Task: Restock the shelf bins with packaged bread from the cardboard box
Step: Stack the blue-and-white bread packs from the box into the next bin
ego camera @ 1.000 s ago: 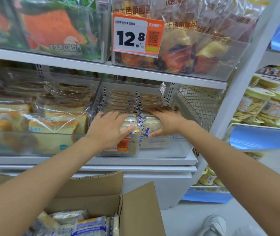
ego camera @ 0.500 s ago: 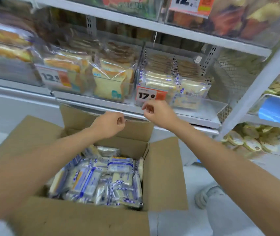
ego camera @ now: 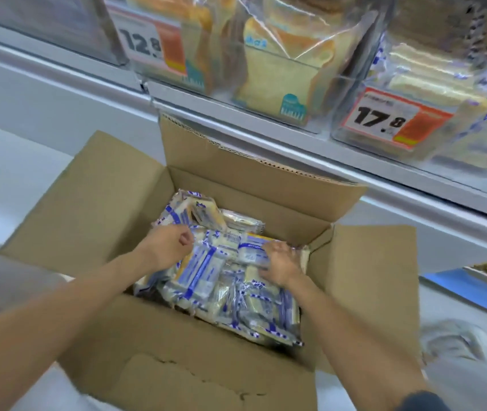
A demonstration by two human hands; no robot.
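One open cardboard box (ego camera: 227,345) was seen on the floor below the shelf (ego camera: 266,126), its four flaps folded outward, and it was filled with blue-and-white bread packets (ego camera: 230,280) too jumbled and blurred to be counted exactly; more than a dozen could be made out. Two clear shelf bins were visible above, one holding sliced loaves (ego camera: 280,75) behind a price tag marked 12.8 (ego camera: 153,46), the other (ego camera: 432,120) holding packets of the boxed kind behind a tag marked 17.8 (ego camera: 390,120). Half a second earlier both hands had been raised between shelf and box, loosely curled and empty; they had since been lowered into the box. The left hand (ego camera: 165,247) was held curled over the packets at the box's left side, and whether its fingers gripped anything could not be told. The right hand (ego camera: 280,265) was pressed on one packet (ego camera: 252,250) near the right wall, its fingers bent over the packet's edge. That packet lay flat, its long axis running left to right, while a neighbouring packet (ego camera: 200,271) lay aslant, pointing from the near left toward the far right.
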